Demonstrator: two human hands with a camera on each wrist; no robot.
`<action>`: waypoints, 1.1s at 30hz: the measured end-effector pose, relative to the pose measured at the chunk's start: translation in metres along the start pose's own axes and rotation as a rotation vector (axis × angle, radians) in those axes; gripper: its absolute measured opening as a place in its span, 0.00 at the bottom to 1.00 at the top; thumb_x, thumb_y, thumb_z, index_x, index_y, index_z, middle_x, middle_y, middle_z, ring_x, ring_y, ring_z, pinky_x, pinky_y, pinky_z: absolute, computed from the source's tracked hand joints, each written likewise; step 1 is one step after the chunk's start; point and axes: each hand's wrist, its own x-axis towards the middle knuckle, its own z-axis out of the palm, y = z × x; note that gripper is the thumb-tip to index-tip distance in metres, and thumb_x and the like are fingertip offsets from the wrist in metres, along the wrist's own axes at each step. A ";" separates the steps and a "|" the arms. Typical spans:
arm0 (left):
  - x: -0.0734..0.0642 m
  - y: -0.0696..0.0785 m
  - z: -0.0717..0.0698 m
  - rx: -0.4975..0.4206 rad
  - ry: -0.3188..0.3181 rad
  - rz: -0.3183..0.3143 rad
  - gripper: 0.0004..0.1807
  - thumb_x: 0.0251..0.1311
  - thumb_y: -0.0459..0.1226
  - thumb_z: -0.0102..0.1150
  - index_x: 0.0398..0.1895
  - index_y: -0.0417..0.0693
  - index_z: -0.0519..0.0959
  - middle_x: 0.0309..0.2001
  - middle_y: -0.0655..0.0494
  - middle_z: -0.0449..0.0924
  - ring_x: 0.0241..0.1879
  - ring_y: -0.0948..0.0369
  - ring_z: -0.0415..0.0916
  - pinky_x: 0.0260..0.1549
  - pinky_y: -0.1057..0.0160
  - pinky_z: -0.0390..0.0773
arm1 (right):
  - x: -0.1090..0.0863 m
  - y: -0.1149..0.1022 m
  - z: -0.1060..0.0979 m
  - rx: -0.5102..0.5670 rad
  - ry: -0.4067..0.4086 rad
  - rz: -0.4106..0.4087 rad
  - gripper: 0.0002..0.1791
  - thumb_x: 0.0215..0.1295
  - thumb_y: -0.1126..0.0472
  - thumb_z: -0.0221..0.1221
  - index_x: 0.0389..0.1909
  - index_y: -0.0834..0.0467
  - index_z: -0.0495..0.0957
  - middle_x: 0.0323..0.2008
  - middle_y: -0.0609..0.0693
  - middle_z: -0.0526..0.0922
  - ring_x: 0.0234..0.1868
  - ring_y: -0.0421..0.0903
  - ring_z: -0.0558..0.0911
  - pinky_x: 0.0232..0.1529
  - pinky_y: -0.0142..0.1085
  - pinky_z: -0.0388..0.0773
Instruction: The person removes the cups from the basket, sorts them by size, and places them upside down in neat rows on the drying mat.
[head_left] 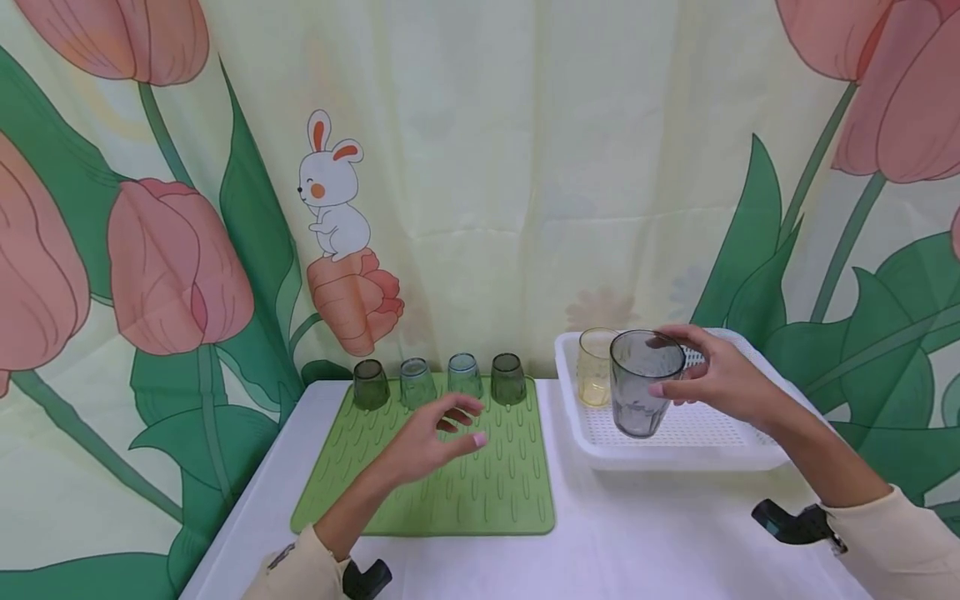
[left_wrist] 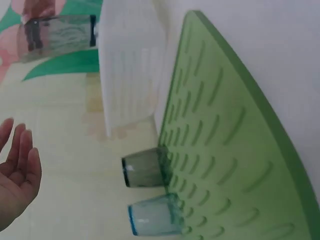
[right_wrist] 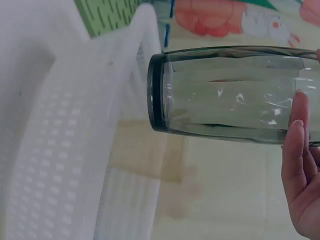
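My right hand (head_left: 723, 375) grips a clear grey glass (head_left: 645, 392) near its rim, thumb on the near side. The glass is upright, held over the left part of a white perforated basket (head_left: 675, 458). In the right wrist view its thick base (right_wrist: 156, 92) shows, with fingertips at the upper part. A yellow-tinted glass (head_left: 589, 385) stands in the basket, partly behind the grey one. My left hand (head_left: 431, 437) hovers over a green ridged mat (head_left: 450, 512), fingers loosely bent, holding nothing.
Along the mat's far edge stand several small tinted glasses: dark ones (head_left: 508, 380) at both ends, blue-rimmed ones (head_left: 417, 383) between. A white cloth (head_left: 637, 533) covers the table. Behind it hangs a curtain (head_left: 480, 167) printed with tulips and a rabbit.
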 end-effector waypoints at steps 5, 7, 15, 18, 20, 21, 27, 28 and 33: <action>0.006 0.025 0.008 -0.037 0.012 0.051 0.27 0.63 0.44 0.67 0.65 0.55 0.72 0.60 0.60 0.76 0.58 0.59 0.75 0.57 0.55 0.76 | -0.010 -0.031 0.036 0.104 -0.057 -0.084 0.44 0.57 0.63 0.72 0.72 0.58 0.60 0.49 0.61 0.80 0.23 0.45 0.82 0.29 0.35 0.79; 0.009 0.034 0.012 -0.045 0.002 0.068 0.31 0.61 0.45 0.68 0.67 0.56 0.70 0.62 0.61 0.75 0.60 0.59 0.74 0.58 0.57 0.75 | -0.013 -0.040 0.050 0.143 -0.081 -0.094 0.44 0.56 0.63 0.72 0.72 0.58 0.61 0.38 0.57 0.83 0.21 0.43 0.79 0.26 0.35 0.77; 0.016 0.054 0.021 -0.078 -0.088 0.081 0.45 0.56 0.57 0.70 0.74 0.55 0.62 0.68 0.60 0.70 0.64 0.61 0.71 0.62 0.57 0.73 | -0.016 -0.059 0.092 0.258 -0.172 -0.136 0.45 0.52 0.65 0.74 0.70 0.59 0.62 0.22 0.50 0.82 0.20 0.38 0.77 0.23 0.33 0.75; 0.015 0.055 0.023 -0.073 -0.097 0.079 0.46 0.54 0.52 0.73 0.74 0.54 0.62 0.68 0.59 0.70 0.63 0.61 0.71 0.62 0.56 0.74 | -0.015 -0.060 0.100 0.274 -0.202 -0.137 0.45 0.52 0.65 0.74 0.70 0.61 0.61 0.18 0.48 0.79 0.19 0.37 0.76 0.22 0.32 0.74; 0.015 0.055 0.024 -0.068 -0.093 0.078 0.45 0.54 0.48 0.74 0.74 0.53 0.63 0.67 0.58 0.70 0.62 0.60 0.71 0.61 0.56 0.74 | -0.013 -0.060 0.105 0.277 -0.217 -0.141 0.45 0.52 0.65 0.74 0.69 0.61 0.61 0.17 0.47 0.78 0.19 0.37 0.76 0.22 0.32 0.74; 0.014 0.055 0.025 -0.070 -0.091 0.078 0.45 0.54 0.46 0.74 0.74 0.53 0.63 0.67 0.58 0.71 0.62 0.59 0.71 0.61 0.56 0.74 | -0.013 -0.059 0.107 0.279 -0.225 -0.142 0.45 0.52 0.65 0.74 0.69 0.62 0.61 0.16 0.47 0.77 0.18 0.37 0.75 0.22 0.32 0.74; 0.011 0.051 0.030 -0.078 -0.073 0.056 0.43 0.52 0.45 0.76 0.71 0.50 0.66 0.63 0.59 0.74 0.58 0.61 0.73 0.60 0.59 0.74 | -0.011 -0.054 0.118 0.301 -0.262 -0.127 0.46 0.52 0.64 0.74 0.70 0.61 0.60 0.18 0.48 0.79 0.20 0.38 0.78 0.25 0.33 0.78; 0.010 0.050 0.031 -0.078 -0.066 0.052 0.42 0.52 0.45 0.76 0.70 0.50 0.67 0.62 0.60 0.75 0.57 0.63 0.74 0.60 0.59 0.74 | -0.011 -0.053 0.119 0.305 -0.266 -0.125 0.46 0.53 0.64 0.73 0.71 0.61 0.60 0.19 0.49 0.80 0.20 0.39 0.79 0.26 0.33 0.79; 0.007 0.049 0.030 -0.061 -0.034 0.056 0.41 0.49 0.46 0.77 0.67 0.51 0.70 0.58 0.63 0.77 0.55 0.64 0.75 0.59 0.60 0.74 | -0.012 -0.047 0.128 0.345 -0.268 -0.128 0.46 0.54 0.65 0.73 0.72 0.61 0.59 0.34 0.52 0.85 0.23 0.40 0.82 0.29 0.34 0.81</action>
